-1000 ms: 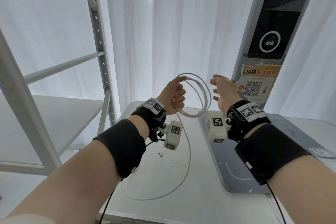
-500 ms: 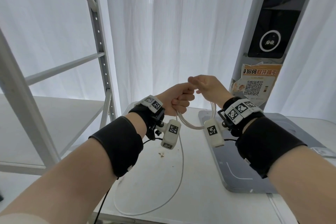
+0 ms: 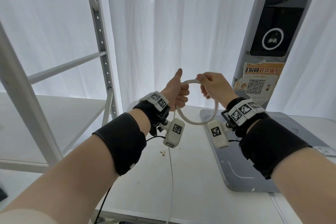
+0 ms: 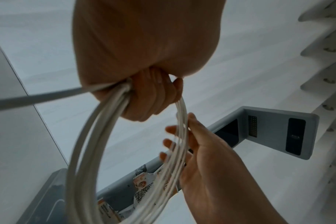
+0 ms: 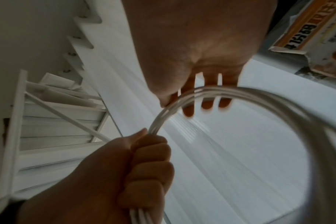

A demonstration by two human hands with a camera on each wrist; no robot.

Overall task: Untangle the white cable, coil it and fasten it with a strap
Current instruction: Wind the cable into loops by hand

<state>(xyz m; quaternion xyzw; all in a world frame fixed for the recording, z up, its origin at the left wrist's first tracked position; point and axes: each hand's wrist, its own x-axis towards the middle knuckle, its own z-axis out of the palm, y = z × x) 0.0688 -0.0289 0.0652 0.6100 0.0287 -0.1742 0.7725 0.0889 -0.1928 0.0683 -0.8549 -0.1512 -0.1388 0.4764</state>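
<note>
A white cable (image 3: 195, 123) is wound into a small coil of several loops, held up above the table. My left hand (image 3: 181, 94) grips the coil's left side in a fist with the thumb pointing up. My right hand (image 3: 201, 80) pinches the strands at the top of the coil, its other fingers loosely spread behind them. A loose tail (image 3: 171, 172) hangs straight down from the left fist to the table's front edge. The left wrist view shows the fist (image 4: 144, 97) round the coil (image 4: 81, 151). The right wrist view shows the pinch (image 5: 171, 100) on the cable (image 5: 278, 100). No strap is in view.
Below the hands is a white table (image 3: 196, 183) with a few crumbs (image 3: 162, 153). A flat grey plate (image 3: 241, 171) lies on its right half. A white shelf rack (image 3: 101, 45) stands at the left, a pillar with a QR poster (image 3: 258, 83) at the back right, curtains behind.
The right hand, open and apart a second ago, met the left fist and now pinches the top of the coil further right. The tail on the table has been drawn up straighter.
</note>
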